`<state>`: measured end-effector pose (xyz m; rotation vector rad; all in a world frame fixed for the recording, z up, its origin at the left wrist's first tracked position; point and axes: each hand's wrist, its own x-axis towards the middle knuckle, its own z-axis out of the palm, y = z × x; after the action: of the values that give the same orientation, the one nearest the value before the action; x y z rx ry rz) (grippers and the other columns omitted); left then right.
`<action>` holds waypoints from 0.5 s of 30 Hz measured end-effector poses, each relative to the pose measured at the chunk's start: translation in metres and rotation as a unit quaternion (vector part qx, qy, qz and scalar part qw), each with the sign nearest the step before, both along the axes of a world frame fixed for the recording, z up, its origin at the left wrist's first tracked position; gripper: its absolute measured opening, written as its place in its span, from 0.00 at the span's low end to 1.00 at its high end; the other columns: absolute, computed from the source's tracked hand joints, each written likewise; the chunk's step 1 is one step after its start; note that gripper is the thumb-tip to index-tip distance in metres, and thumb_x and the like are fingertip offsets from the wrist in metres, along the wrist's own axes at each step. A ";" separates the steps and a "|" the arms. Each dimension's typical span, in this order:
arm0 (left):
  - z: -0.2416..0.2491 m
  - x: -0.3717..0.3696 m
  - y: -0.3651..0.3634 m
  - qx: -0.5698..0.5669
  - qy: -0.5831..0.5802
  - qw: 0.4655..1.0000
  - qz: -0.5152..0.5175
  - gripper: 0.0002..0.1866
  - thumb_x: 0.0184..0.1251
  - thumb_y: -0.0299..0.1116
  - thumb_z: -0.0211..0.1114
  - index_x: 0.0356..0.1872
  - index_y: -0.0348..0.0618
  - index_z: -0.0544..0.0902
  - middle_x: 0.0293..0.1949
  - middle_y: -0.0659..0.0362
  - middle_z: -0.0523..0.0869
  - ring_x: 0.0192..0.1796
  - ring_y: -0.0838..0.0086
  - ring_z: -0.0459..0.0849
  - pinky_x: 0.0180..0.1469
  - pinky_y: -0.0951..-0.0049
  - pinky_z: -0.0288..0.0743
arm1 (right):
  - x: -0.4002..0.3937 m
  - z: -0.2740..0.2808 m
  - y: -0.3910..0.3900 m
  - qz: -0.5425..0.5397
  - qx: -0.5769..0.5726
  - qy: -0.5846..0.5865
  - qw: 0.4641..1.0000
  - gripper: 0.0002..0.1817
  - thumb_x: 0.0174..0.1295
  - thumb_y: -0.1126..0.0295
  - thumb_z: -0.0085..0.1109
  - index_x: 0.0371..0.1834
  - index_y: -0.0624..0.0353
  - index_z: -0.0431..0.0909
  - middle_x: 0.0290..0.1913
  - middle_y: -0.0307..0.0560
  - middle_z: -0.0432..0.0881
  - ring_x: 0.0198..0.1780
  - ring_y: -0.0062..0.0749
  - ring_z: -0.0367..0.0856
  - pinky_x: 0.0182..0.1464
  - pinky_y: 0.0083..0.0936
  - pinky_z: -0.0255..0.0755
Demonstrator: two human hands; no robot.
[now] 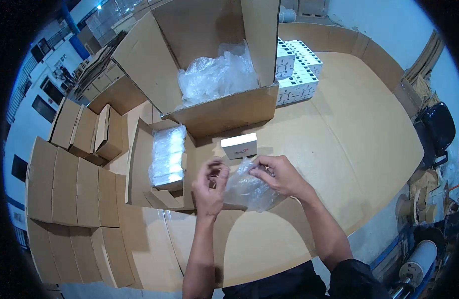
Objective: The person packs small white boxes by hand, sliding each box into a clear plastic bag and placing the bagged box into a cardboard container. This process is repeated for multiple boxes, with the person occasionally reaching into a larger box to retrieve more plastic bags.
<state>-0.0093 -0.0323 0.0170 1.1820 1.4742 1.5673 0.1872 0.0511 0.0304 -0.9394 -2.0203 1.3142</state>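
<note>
A clear plastic bag (pixel 249 192) hangs in front of me, its upper edge pinched by the thumb and fingers of my right hand (pixel 281 174). At the bag's left side is my left hand (pixel 209 187), fingers curled and slightly blurred; whether they grip the film cannot be made out. Just beyond the bag, a small white box (pixel 239 146) with a red mark rests on the table. To the left, an open cardboard carton (pixel 139 172) holds several plastic-wrapped white boxes (pixel 168 152) in a row.
A large open cardboard box (pixel 224 112) full of loose plastic bags (pixel 217 74) stands behind. Stacked white printed boxes (pixel 296 89) sit right of it on the cardboard-covered table (pixel 359 144). More brown cartons (pixel 65 184) line the left side. A black chair (pixel 436 129) is at the far right.
</note>
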 end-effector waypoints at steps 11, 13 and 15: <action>-0.018 0.010 0.007 -0.051 -0.046 0.998 -0.016 0.14 0.81 0.36 0.61 0.33 0.43 0.72 0.27 0.69 0.71 0.29 0.87 0.66 0.29 0.80 0.63 | 0.003 -0.005 0.003 0.004 0.036 0.015 0.999 0.09 0.64 0.71 0.70 0.41 0.66 0.83 0.28 0.42 0.83 0.31 0.20 0.79 0.38 0.23 0.75; -0.020 0.011 0.008 -0.033 -0.051 0.998 -0.010 0.14 0.82 0.37 0.59 0.33 0.44 0.71 0.27 0.69 0.70 0.29 0.87 0.66 0.29 0.80 0.62 | 0.004 0.001 0.004 -0.034 0.008 0.035 0.999 0.07 0.66 0.72 0.69 0.40 0.65 0.82 0.28 0.39 0.82 0.31 0.18 0.77 0.37 0.21 0.74; -0.019 0.014 0.007 -0.015 -0.056 0.998 -0.003 0.14 0.84 0.37 0.57 0.33 0.45 0.70 0.26 0.70 0.69 0.29 0.87 0.65 0.29 0.80 0.62 | 0.003 -0.003 0.007 -0.088 -0.017 0.101 0.991 0.06 0.69 0.72 0.65 0.38 0.64 0.81 0.30 0.38 0.82 0.32 0.17 0.77 0.36 0.21 0.74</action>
<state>0.0042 -0.0250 -0.0021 1.0630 1.4148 1.5763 0.1905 0.0586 0.0270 -0.9362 -1.7270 1.2947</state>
